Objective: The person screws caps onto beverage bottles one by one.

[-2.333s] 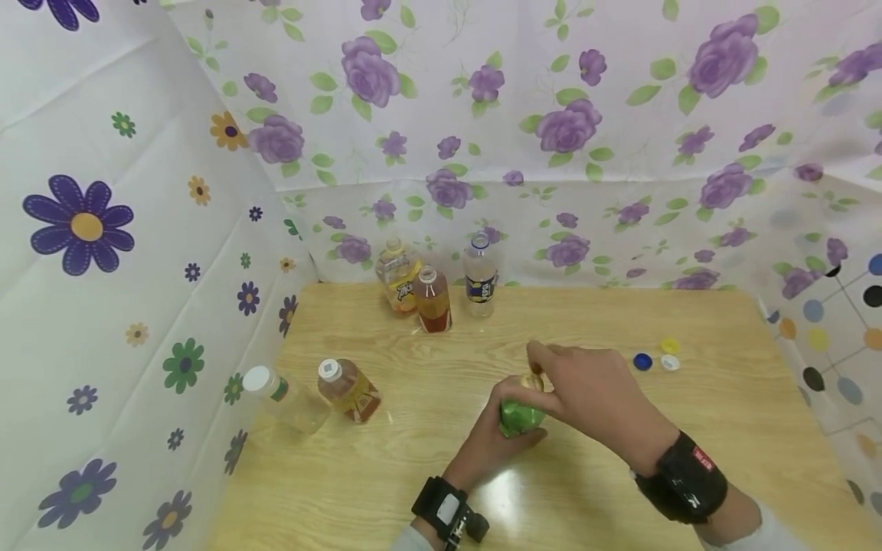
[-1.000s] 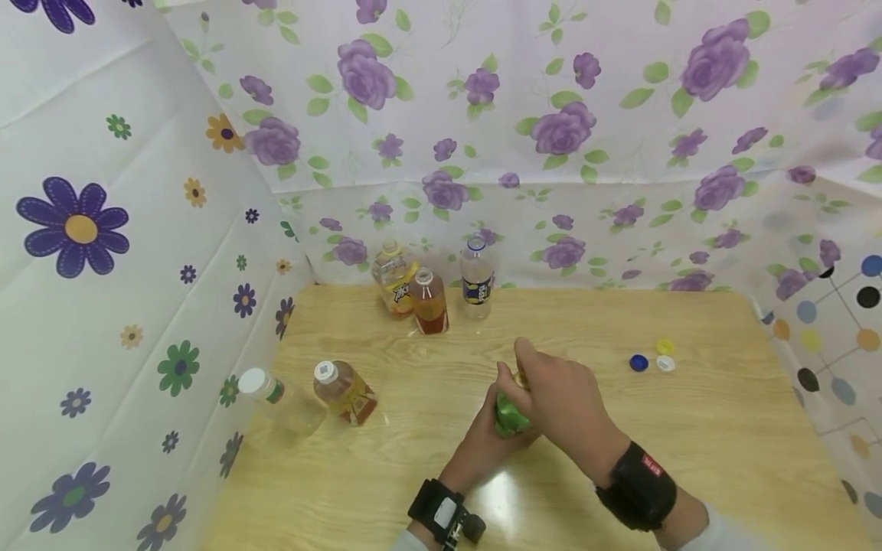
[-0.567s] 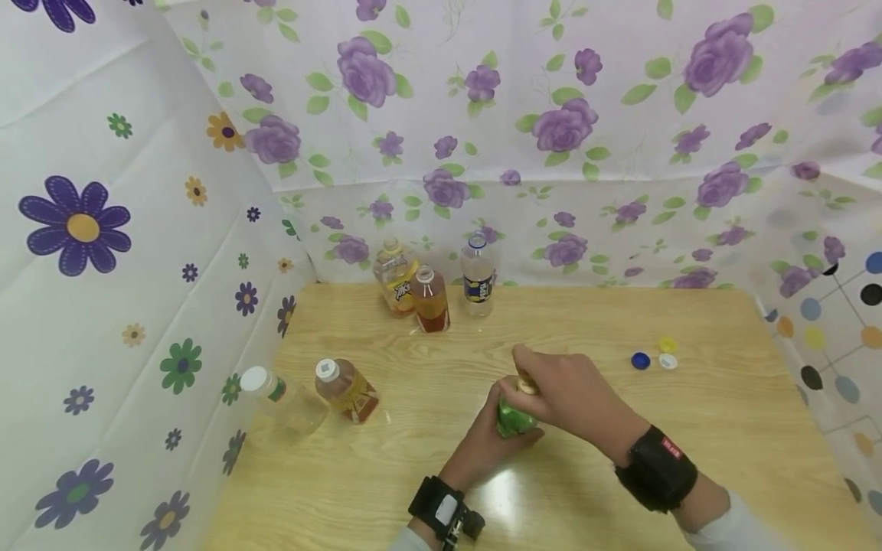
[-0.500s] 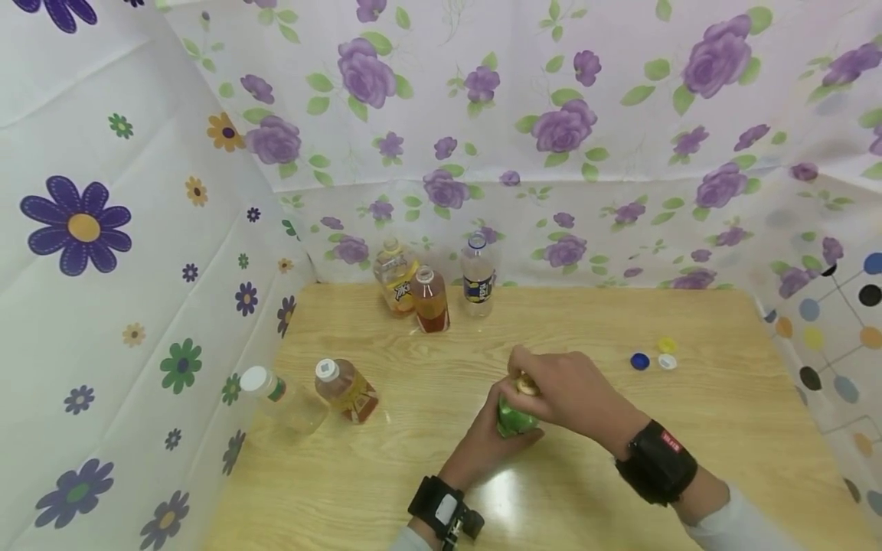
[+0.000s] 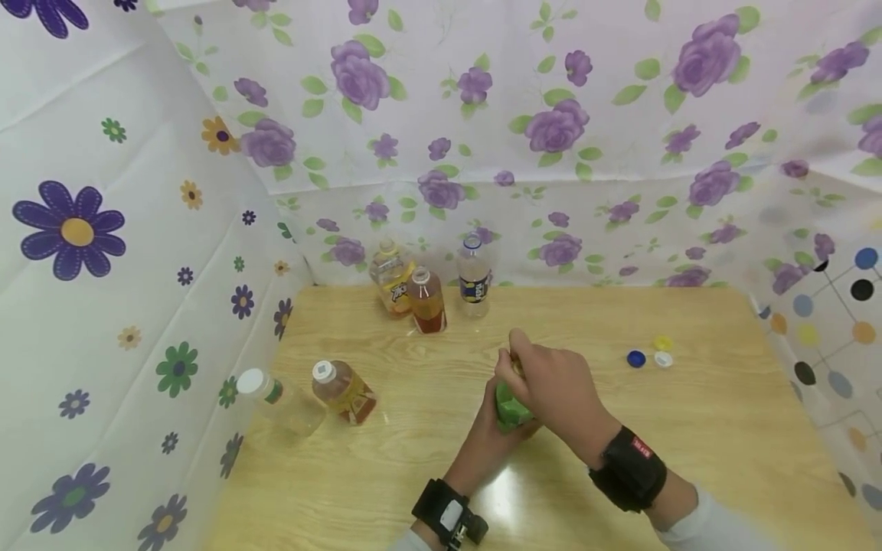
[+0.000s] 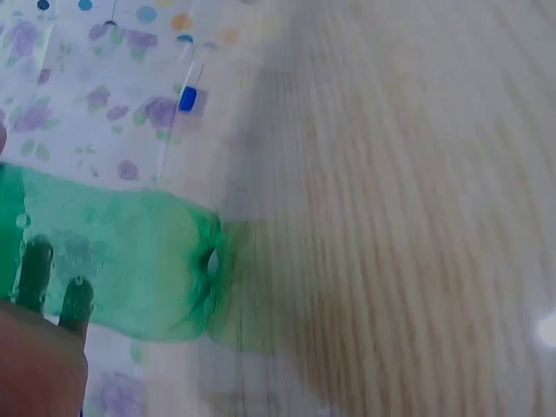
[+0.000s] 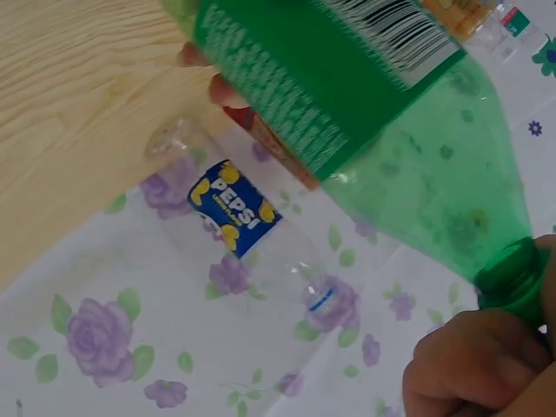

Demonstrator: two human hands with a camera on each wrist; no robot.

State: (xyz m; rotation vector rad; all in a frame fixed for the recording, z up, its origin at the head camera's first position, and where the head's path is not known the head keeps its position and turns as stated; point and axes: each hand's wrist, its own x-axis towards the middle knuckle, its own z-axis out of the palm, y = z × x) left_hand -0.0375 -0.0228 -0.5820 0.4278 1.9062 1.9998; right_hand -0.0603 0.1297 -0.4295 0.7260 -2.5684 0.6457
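Observation:
A green plastic bottle (image 5: 511, 409) stands roughly upright in front of the person, its label and barcode showing in the right wrist view. My left hand (image 5: 488, 436) is wrapped round its body. At the top, the thumb and fingers of my right hand (image 5: 556, 390) pinch the yellowish cap (image 5: 517, 369), which they mostly cover. The bottle's green neck (image 7: 511, 276) appears just beside the right fingers in the right wrist view. In the left wrist view the bottle's base (image 6: 204, 269) is close to the tabletop; whether it touches I cannot tell.
Left on the wooden table (image 5: 413, 474) are a clear white-capped bottle (image 5: 292, 409) and a white-capped tea bottle (image 5: 351, 398). Uncapped at the back stand an orange-labelled bottle (image 5: 393, 287), a tea bottle (image 5: 429, 306) and a Pepsi bottle (image 5: 474, 283). Blue (image 5: 636, 359), yellow (image 5: 662, 343) and white (image 5: 663, 360) caps lie right.
My right hand has twisted back and forth at the bottle top; over the last half second its wrist swung left and its knuckles turned upward. The left hand keeps its grip. The view shifted slightly.

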